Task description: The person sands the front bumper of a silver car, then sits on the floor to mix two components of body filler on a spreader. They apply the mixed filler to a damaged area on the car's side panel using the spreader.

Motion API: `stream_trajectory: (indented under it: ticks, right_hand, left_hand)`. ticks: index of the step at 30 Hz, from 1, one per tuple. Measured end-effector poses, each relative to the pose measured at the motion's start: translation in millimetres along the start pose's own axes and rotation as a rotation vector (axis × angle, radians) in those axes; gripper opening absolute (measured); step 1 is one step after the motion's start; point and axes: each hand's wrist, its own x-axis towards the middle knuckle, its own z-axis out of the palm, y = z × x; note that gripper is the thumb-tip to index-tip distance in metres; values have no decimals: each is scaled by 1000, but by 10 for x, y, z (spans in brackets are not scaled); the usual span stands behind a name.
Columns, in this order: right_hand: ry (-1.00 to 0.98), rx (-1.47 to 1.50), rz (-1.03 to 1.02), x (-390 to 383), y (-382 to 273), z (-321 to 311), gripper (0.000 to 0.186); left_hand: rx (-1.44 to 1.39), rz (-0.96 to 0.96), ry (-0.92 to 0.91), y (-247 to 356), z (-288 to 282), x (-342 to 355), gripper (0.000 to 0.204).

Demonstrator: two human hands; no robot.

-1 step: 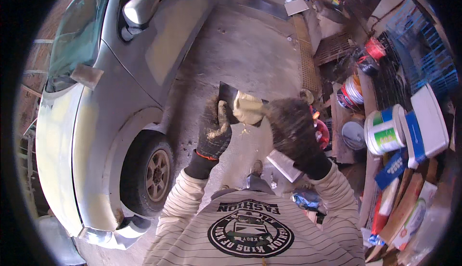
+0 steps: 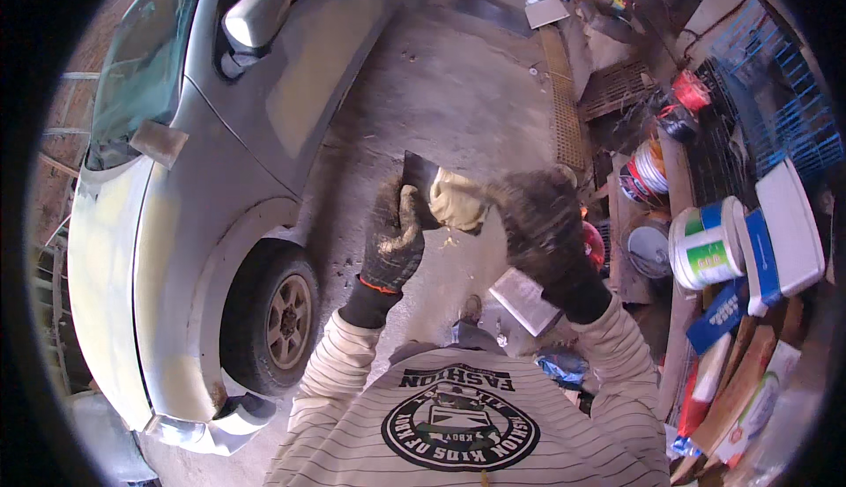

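My left hand (image 2: pixel 394 236), in a dark glove smeared with dried putty, grips a dark flat spreader blade (image 2: pixel 419 171) in front of my chest. A thick lump of cream-coloured putty (image 2: pixel 456 200) sits on the blade's right side, with some bits hanging below it. My right hand (image 2: pixel 542 227), also gloved and blurred by motion, is closed at the right edge of the putty. What its fingers hold is hidden behind the glove.
On the left stands a car (image 2: pixel 282 108) with pale filler patches and a front wheel (image 2: pixel 284 319). To the right are a white bucket (image 2: pixel 705 245), a blue wire crate (image 2: pixel 780 90), boards and assorted clutter. A pale rectangular slab (image 2: pixel 525 300) lies near my feet.
My right hand has shifted slightly right and up, and the putty's right end now reaches its fingers. My left hand and the blade have barely moved.
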Motion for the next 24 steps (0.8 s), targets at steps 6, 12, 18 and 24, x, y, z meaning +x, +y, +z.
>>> stream_trajectory:
  ticks: [6, 12, 18, 24]
  right_hand:
    - [-40, 405, 18, 97, 1183, 66, 28]
    - [1, 291, 151, -51, 1997, 124, 24]
    - [-221, 234, 428, -218, 2280, 668, 35]
    - [-205, 810, 915, 201, 2651, 1327, 24]
  left_hand:
    - [44, 49, 86, -77, 508, 471, 23]
    - [40, -42, 169, -100, 868, 863, 26]
    - [527, 309, 328, -323, 1282, 1264, 26]
    - [41, 99, 144, -523, 1644, 1885, 21]
